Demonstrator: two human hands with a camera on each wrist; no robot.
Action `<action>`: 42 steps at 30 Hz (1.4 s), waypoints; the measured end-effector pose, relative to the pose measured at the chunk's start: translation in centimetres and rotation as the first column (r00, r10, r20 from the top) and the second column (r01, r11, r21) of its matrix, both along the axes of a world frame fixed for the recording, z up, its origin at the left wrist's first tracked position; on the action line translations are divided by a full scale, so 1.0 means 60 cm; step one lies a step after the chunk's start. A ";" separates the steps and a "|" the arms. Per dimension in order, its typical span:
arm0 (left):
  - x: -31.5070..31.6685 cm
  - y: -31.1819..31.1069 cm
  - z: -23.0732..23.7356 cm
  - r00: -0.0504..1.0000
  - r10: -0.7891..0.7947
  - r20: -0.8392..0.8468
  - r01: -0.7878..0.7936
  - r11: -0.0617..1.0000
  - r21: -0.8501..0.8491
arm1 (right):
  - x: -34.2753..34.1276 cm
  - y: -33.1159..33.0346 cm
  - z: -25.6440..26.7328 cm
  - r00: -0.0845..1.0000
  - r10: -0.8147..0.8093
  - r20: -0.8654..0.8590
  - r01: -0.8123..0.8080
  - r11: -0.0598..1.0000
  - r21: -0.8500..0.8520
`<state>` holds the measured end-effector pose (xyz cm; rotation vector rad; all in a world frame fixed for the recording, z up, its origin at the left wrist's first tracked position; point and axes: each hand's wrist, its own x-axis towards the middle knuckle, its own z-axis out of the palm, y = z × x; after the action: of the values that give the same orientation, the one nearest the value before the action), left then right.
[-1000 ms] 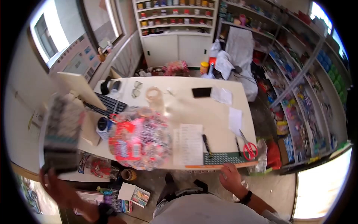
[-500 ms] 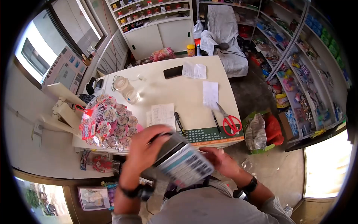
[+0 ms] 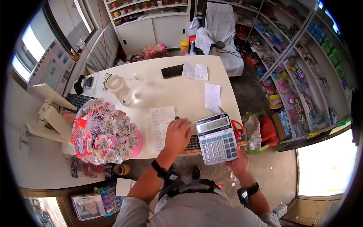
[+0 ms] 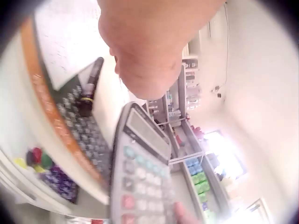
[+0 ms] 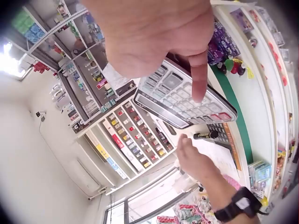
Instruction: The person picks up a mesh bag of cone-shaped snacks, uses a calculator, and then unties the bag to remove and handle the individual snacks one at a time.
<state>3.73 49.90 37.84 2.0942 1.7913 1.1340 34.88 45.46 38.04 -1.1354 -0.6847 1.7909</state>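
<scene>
- Small shop: stocked metal shelving [image 3: 289, 44] to the right, white cabinet [image 3: 140, 36] at the back, cream desk [image 3: 162, 90] in the middle.
- Calculator [image 3: 217, 145]: held up face-on, at the desk's front edge, display lit, digits too small to trust.
- Right hand [image 3: 240, 162]: grips calculator at its lower right, thumb over the keys per right wrist view.
- Left hand [image 3: 178, 134]: fingers loosely bent, nothing seen in it; hovers above black pen [image 4: 93, 84], beside handwritten sheet [image 3: 160, 126].
- Risk: one-sided, low grip; if it loosens, calculator probably tips and may drop to the floor.
- Risk: thumb pressing down could enter a stray key and spoil the figure.
- Risk: left hand dipping could knock the pen or shift the sheet.
- Risk: lowering the calculator carelessly could catch the red scissors handle [image 3: 242, 129] just beside it.
</scene>
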 end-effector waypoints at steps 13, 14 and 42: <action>-0.127 -0.088 -0.078 0.988 -0.049 -0.147 0.041 0.998 -0.057 | -0.172 0.142 -0.051 0.997 0.059 -0.039 -0.062 0.995 -0.083; -0.129 -0.089 -0.075 0.989 -0.037 -0.140 0.028 0.997 -0.065 | -0.182 0.151 -0.050 0.998 0.066 -0.024 -0.067 0.995 -0.073; -0.085 -0.050 -0.049 0.917 0.385 -0.106 -0.399 0.893 -0.206 | -0.094 0.118 -0.013 0.605 -0.132 0.785 -0.627 0.530 0.572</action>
<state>-1.39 46.92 34.88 1.7026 2.3252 0.8944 29.25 52.52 37.29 -1.0652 -2.1007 0.8171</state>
